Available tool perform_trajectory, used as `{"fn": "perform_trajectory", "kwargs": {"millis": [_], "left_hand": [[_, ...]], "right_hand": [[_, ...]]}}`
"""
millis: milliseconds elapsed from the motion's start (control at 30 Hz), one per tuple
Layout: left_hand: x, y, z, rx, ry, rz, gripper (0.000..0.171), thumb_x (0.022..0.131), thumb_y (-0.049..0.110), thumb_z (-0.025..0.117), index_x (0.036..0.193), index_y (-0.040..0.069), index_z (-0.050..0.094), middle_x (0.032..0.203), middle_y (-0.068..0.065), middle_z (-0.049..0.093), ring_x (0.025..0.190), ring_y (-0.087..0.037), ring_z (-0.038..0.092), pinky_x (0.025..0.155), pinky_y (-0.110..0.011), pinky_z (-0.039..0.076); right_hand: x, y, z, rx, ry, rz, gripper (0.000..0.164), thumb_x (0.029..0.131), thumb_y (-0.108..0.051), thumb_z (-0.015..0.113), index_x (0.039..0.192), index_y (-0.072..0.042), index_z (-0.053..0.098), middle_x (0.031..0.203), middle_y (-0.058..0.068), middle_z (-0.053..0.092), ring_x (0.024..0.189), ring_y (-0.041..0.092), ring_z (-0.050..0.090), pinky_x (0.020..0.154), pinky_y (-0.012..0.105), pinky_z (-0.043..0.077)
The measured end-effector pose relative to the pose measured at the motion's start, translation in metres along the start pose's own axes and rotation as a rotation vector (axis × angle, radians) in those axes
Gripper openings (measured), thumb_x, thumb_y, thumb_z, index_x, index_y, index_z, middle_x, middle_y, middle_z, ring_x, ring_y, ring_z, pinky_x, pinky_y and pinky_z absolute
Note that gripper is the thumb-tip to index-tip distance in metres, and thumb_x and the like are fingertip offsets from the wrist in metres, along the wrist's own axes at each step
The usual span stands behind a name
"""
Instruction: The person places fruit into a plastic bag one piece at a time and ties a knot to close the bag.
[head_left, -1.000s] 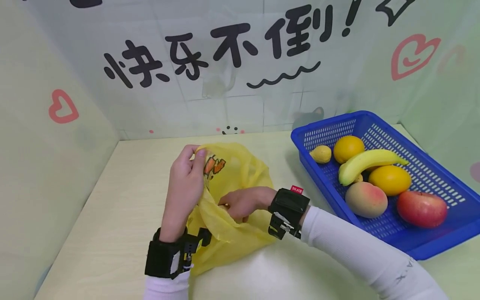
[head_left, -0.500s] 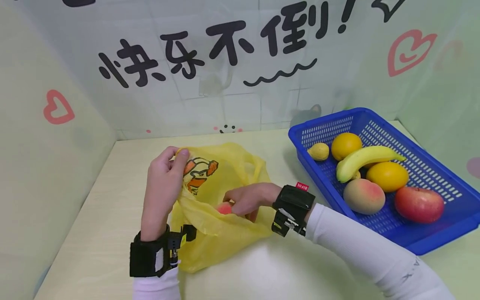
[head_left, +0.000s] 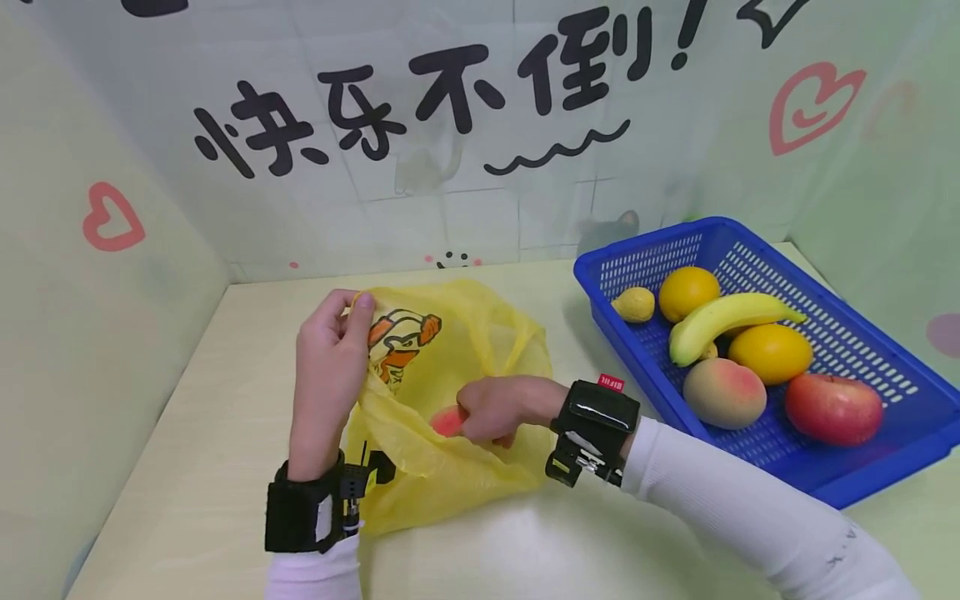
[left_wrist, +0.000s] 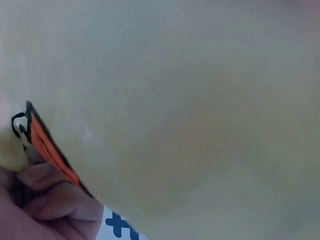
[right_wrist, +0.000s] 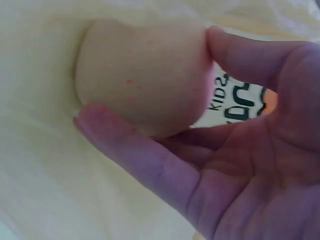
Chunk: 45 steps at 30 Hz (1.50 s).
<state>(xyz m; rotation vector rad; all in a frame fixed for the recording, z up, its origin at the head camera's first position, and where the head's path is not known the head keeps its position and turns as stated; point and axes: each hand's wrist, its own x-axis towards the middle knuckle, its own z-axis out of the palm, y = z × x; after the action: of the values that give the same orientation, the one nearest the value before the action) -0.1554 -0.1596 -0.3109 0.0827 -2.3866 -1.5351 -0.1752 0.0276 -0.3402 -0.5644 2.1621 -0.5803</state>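
Observation:
My left hand (head_left: 327,360) pinches the rim of a yellow plastic bag (head_left: 442,492) with a cartoon duck print. In the left wrist view, curled fingers (left_wrist: 60,207) grip the bag's edge, and the pale film fills most of the picture. Inside the bag's mouth, my right hand (head_left: 495,408) holds a peach (head_left: 447,422), whose pinkish-red side shows past the fingers. The right wrist view shows the peach (right_wrist: 142,75) as pale with pink specks, between thumb and fingers, with bag film around it. The bag's bottom is hidden from above.
On the right stands a blue perforated basket (head_left: 892,342) holding a banana (head_left: 731,321), another peach (head_left: 723,393), a red apple (head_left: 834,408) and several yellow fruits. A wall with black lettering rises behind the table (head_left: 202,467).
My left hand has drawn the bag's rim leftward, widening the mouth and showing more of the duck print. The peach in my right hand has come into sight.

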Motion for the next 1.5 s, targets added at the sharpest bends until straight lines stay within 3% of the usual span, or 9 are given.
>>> {"fn": "perform_trajectory", "kwargs": {"millis": [167,267,400,533,733,1000,1133,1300,1500], "left_hand": [[0.000,-0.001,0.000,0.021,0.006,-0.001,0.035,0.103,0.037,0.049,0.107,0.005,0.063,0.066,-0.002,0.060,0.055,-0.014,0.059,0.055,-0.022,0.054],[0.001,-0.001,0.000,0.027,0.009,-0.003,0.035,0.103,0.037,0.049,0.107,0.005,0.063,0.060,0.001,0.056,0.053,-0.013,0.056,0.053,-0.022,0.052],[0.001,-0.001,-0.001,0.025,0.014,-0.010,0.034,0.103,0.036,0.049,0.105,0.005,0.064,0.055,0.005,0.052,0.049,-0.013,0.055,0.051,-0.023,0.051],[0.001,-0.001,0.000,0.017,0.010,-0.026,0.035,0.103,0.037,0.050,0.105,0.005,0.064,0.056,0.003,0.054,0.050,-0.014,0.057,0.051,-0.023,0.053],[0.001,-0.001,0.003,0.011,-0.003,-0.028,0.034,0.103,0.036,0.050,0.105,0.005,0.064,0.057,0.003,0.057,0.049,-0.014,0.057,0.051,-0.024,0.052],[0.001,0.000,0.004,0.024,0.012,-0.019,0.035,0.103,0.036,0.049,0.105,0.005,0.064,0.056,0.002,0.055,0.049,-0.014,0.056,0.049,-0.023,0.051],[0.002,-0.001,0.002,0.032,0.027,-0.025,0.033,0.103,0.035,0.049,0.104,0.005,0.064,0.052,0.005,0.048,0.046,-0.012,0.051,0.048,-0.023,0.047],[0.002,-0.003,0.000,0.034,0.048,-0.020,0.029,0.104,0.030,0.048,0.104,0.006,0.064,0.050,0.007,0.031,0.043,-0.012,0.039,0.045,-0.024,0.039],[0.002,-0.003,0.000,0.033,0.061,-0.021,0.029,0.104,0.030,0.048,0.104,0.005,0.063,0.050,0.006,0.039,0.047,-0.012,0.047,0.048,-0.023,0.044]], "right_hand": [[-0.010,-0.001,-0.003,-0.181,0.033,-0.052,0.034,0.102,-0.042,0.049,0.085,-0.013,0.054,0.074,-0.002,0.048,0.065,0.012,0.052,0.063,0.025,0.044],[-0.025,0.000,-0.013,-0.255,0.061,-0.097,0.038,0.102,-0.044,0.047,0.103,-0.011,0.065,0.089,0.000,0.065,0.082,0.013,0.061,0.079,0.028,0.049],[-0.054,0.008,-0.038,-0.275,0.087,-0.145,0.036,0.102,-0.035,0.052,0.128,-0.012,0.062,0.121,0.003,0.068,0.107,0.016,0.064,0.096,0.035,0.051],[-0.085,0.023,-0.066,-0.281,0.108,-0.150,0.033,0.100,-0.038,0.055,0.123,-0.016,0.063,0.113,0.001,0.069,0.099,0.014,0.063,0.089,0.032,0.054],[-0.120,0.055,-0.089,-0.326,0.194,-0.062,0.030,0.096,-0.040,0.062,0.115,-0.018,0.066,0.101,-0.004,0.068,0.090,0.012,0.060,0.081,0.029,0.055],[-0.133,0.107,-0.108,-0.278,0.320,0.018,0.028,0.089,-0.033,0.072,0.104,-0.010,0.064,0.091,-0.001,0.065,0.082,0.014,0.056,0.071,0.029,0.051],[-0.132,0.125,-0.113,-0.291,0.283,0.090,0.036,0.088,-0.035,0.073,0.108,-0.007,0.063,0.097,0.002,0.064,0.086,0.016,0.056,0.071,0.030,0.051],[-0.137,0.137,-0.112,-0.265,0.148,0.247,0.050,0.085,-0.041,0.075,0.117,-0.006,0.059,0.099,0.007,0.061,0.085,0.021,0.055,0.069,0.032,0.051],[-0.136,0.138,-0.105,-0.236,0.049,0.388,0.057,0.081,-0.042,0.078,0.120,-0.007,0.057,0.101,0.008,0.059,0.092,0.026,0.053,0.073,0.039,0.052]]}}
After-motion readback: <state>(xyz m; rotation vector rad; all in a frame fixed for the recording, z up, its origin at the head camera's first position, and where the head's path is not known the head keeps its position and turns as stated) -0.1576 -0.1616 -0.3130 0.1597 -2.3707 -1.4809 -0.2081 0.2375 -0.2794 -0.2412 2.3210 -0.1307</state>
